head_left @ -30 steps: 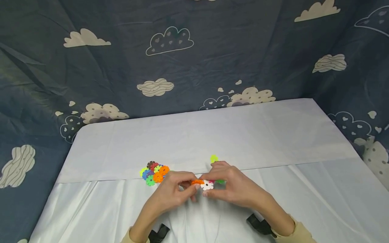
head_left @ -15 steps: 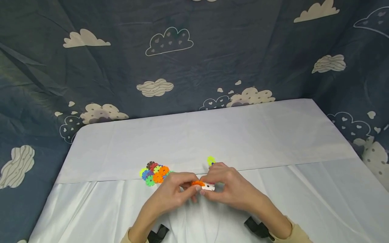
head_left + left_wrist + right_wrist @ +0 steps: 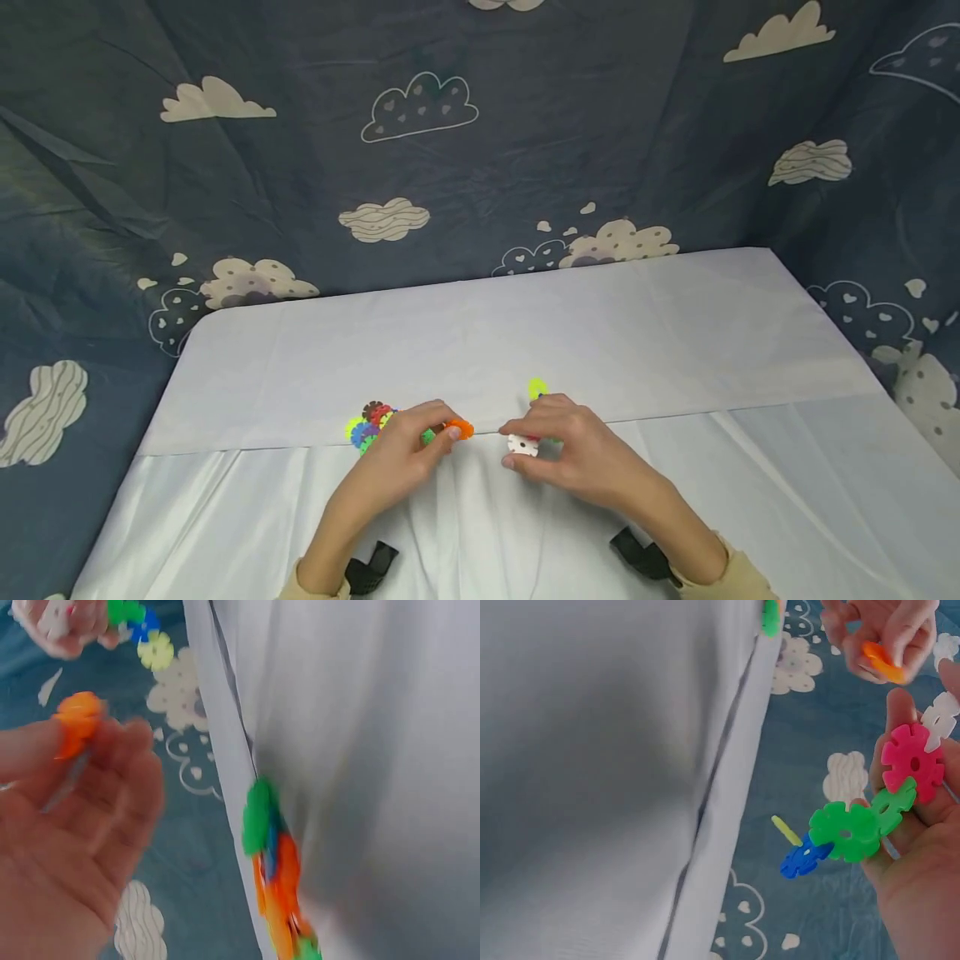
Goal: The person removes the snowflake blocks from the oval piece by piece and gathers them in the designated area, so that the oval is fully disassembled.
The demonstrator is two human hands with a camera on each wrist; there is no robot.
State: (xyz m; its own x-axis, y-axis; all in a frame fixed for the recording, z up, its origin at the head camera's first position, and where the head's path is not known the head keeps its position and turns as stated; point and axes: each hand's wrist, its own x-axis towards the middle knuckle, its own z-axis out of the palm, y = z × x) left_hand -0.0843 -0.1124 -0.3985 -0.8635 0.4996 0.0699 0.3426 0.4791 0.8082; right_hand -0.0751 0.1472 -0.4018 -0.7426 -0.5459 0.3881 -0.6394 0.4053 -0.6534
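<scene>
My left hand (image 3: 401, 458) pinches an orange flower-shaped interlocking disc (image 3: 461, 429) between thumb and fingers, just right of the pile. A short gap away, my right hand (image 3: 581, 446) holds a chain of similar discs joined by their slots. At the chain's near end a white disc (image 3: 522, 445) sits between thumb and index finger. In the right wrist view the chain runs on through a pink disc (image 3: 913, 761), two green discs (image 3: 845, 831) and a blue disc (image 3: 804, 859) to a yellow disc (image 3: 785, 830) at the far end, past the fingers.
A pile of mixed-colour discs (image 3: 373, 412) lies on the white-covered table (image 3: 480, 342), partly hidden behind the left hand. Dark cloud-print cloth (image 3: 480, 167) hangs behind the table and at its sides. Black straps (image 3: 371, 569) show by both wrists.
The hands were together, with the orange disc against the white one. Now they are apart: the left hand has moved left and away with the orange disc, the right slightly right with the chain.
</scene>
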